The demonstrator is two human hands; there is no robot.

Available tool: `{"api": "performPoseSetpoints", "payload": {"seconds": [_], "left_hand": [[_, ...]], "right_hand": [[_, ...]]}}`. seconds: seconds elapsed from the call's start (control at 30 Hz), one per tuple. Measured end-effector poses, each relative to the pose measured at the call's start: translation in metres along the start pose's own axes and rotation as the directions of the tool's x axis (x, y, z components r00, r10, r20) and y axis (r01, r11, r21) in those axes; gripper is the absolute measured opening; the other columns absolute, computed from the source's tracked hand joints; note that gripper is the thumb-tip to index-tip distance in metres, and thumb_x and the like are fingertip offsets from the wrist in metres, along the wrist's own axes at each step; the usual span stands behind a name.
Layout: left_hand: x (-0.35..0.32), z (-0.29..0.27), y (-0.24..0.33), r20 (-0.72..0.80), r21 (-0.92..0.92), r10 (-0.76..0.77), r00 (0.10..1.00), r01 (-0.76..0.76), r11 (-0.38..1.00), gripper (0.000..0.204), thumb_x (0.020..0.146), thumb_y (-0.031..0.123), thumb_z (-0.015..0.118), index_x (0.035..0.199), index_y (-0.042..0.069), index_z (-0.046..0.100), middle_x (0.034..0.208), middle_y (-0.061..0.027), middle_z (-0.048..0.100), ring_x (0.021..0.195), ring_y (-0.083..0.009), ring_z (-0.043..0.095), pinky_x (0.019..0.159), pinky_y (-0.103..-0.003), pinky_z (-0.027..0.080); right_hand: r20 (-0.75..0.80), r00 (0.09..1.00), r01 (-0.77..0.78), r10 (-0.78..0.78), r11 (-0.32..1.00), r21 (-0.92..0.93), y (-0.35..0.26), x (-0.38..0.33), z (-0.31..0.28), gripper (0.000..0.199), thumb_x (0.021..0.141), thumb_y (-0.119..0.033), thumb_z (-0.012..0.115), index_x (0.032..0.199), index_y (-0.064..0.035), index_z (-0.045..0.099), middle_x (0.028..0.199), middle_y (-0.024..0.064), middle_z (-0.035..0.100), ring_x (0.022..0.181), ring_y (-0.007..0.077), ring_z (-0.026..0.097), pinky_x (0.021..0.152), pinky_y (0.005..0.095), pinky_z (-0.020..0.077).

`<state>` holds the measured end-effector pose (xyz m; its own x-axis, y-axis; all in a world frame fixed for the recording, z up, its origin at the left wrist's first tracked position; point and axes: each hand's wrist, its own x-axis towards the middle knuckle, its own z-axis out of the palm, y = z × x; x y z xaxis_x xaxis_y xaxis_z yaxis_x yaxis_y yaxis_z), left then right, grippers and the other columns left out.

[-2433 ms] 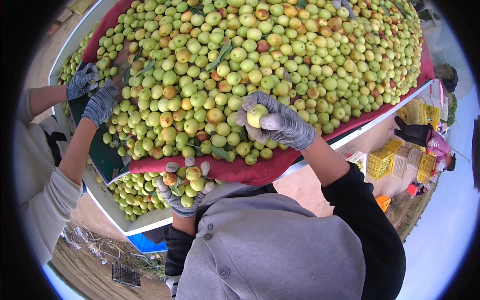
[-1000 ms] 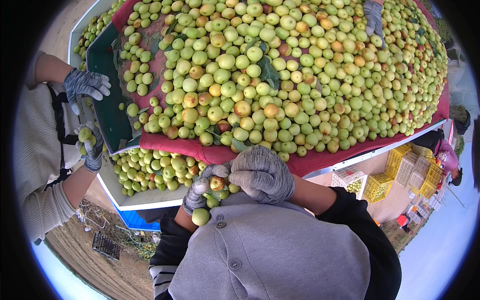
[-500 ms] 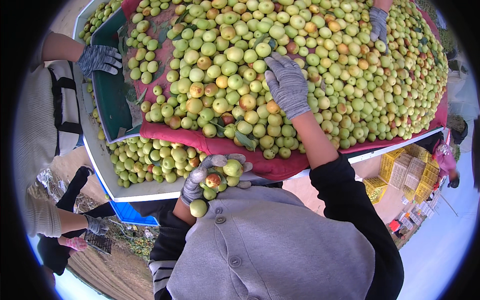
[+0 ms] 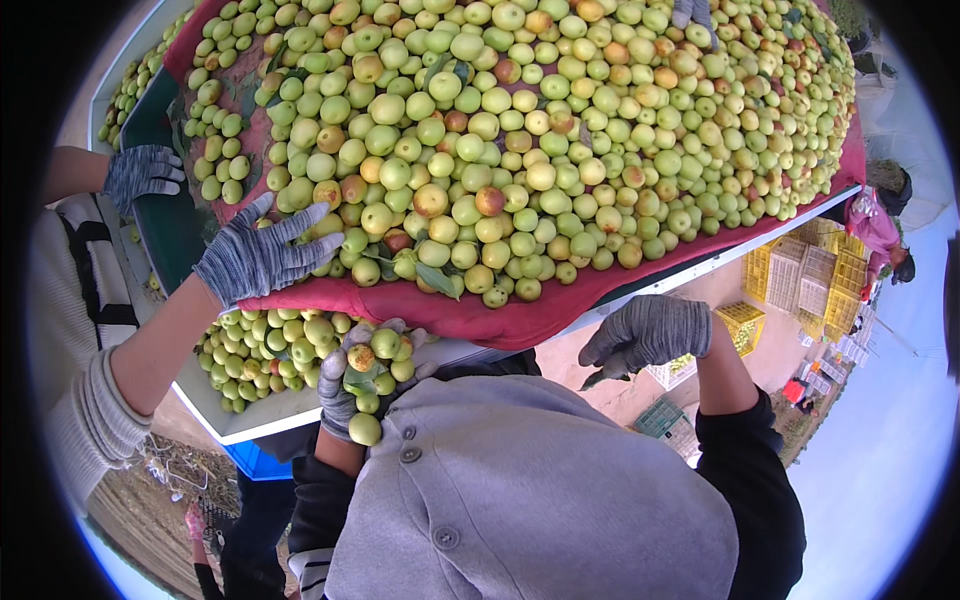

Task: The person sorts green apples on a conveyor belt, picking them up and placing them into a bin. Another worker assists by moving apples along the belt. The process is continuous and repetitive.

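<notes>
My left hand point(image 4: 338, 402), in a grey knit glove, is closed around several green jujubes point(image 4: 384, 345) close to my grey top's buttons. A leaf shows among them, and one jujube rests low by the wrist. My right hand point(image 4: 655, 332), also gloved, hangs off the near edge of the heap, at the right. Its fingers are bent downward and drawn together; a small dark tip pokes out below them, too unclear to name. Ahead of me spreads a large heap of green and brownish jujubes point(image 4: 560, 170) on a red cloth point(image 4: 480, 325).
A co-worker's gloved hand point(image 4: 265, 255) spreads over the cloth at left; another gloved hand point(image 4: 145, 175) rests by a dark green tray point(image 4: 160, 225). A further glove point(image 4: 692, 14) shows at the top. Loose jujubes point(image 4: 265, 350) lie in a white-edged trough below. Yellow crates point(image 4: 848, 275) stand at right.
My right hand has left the heap, moving back and right past its edge. A co-worker's hand has come in over the cloth at left. The left hand keeps its jujubes.
</notes>
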<state>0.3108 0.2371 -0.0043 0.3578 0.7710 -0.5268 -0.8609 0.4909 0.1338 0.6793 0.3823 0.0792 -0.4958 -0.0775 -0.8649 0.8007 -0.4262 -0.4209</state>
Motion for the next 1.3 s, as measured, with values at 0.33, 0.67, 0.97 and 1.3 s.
{"api": "performPoseSetpoints", "payload": {"seconds": [0.33,0.67,0.97,1.3], "left_hand": [[-0.006,0.002,0.002,-0.035,-0.068,0.055,0.998,-0.057,0.996,0.054,0.09,0.053,0.056,0.136,0.025,0.047,0.145,-0.011,0.042,0.134,-0.0402,0.039,0.1,-0.066,0.039],[-0.02,-0.025,-0.004,0.019,-0.396,0.179,0.984,-0.157,0.905,0.062,0.095,0.05,0.051,0.147,0.022,0.033,0.154,-0.0115,0.027,0.143,-0.0419,0.021,0.104,-0.074,0.027],[-0.036,-0.021,-0.019,0.027,-0.529,0.425,0.905,-0.348,0.774,0.056,0.097,0.048,0.047,0.147,0.025,0.034,0.154,-0.0053,0.027,0.144,-0.0331,0.019,0.109,-0.065,0.027],[-0.056,-0.042,-0.037,0.052,-0.43,0.664,0.746,-0.583,0.69,0.055,0.1,0.042,0.043,0.15,0.025,0.029,0.156,-0.001,0.026,0.146,-0.0274,0.019,0.114,-0.051,0.022]], "right_hand": [[-0.869,0.166,-0.304,-0.466,0.814,-0.494,0.034,0.06,-0.081,0.036,0.089,-0.023,0.063,0.12,-0.0074,0.056,0.111,0.0166,0.061,0.101,0.0325,0.063,0.086,0.0427,0.052],[-0.791,0.223,0.156,-0.569,0.822,-0.547,-0.007,0.074,-0.054,0.019,0.084,-0.009,0.067,0.103,-0.0072,0.064,0.094,0.0091,0.064,0.084,0.0243,0.065,0.079,0.0331,0.0536],[-0.422,0.839,0.148,-0.344,0.89,-0.432,-0.05,0.133,0.027,0.086,0.077,-0.003,0.063,0.152,-0.0139,0.023,0.134,0.0217,0.046,0.12,0.0329,0.051,0.106,0.0376,0.041],[-0.461,0.55,0.56,-0.696,0.717,-0.416,-0.144,0.234,0.032,0.089,0.079,-0.016,0.069,0.15,-0.0008,0.016,0.145,0.0245,0.037,0.13,0.0341,0.045,0.109,0.0364,0.0377]]}}
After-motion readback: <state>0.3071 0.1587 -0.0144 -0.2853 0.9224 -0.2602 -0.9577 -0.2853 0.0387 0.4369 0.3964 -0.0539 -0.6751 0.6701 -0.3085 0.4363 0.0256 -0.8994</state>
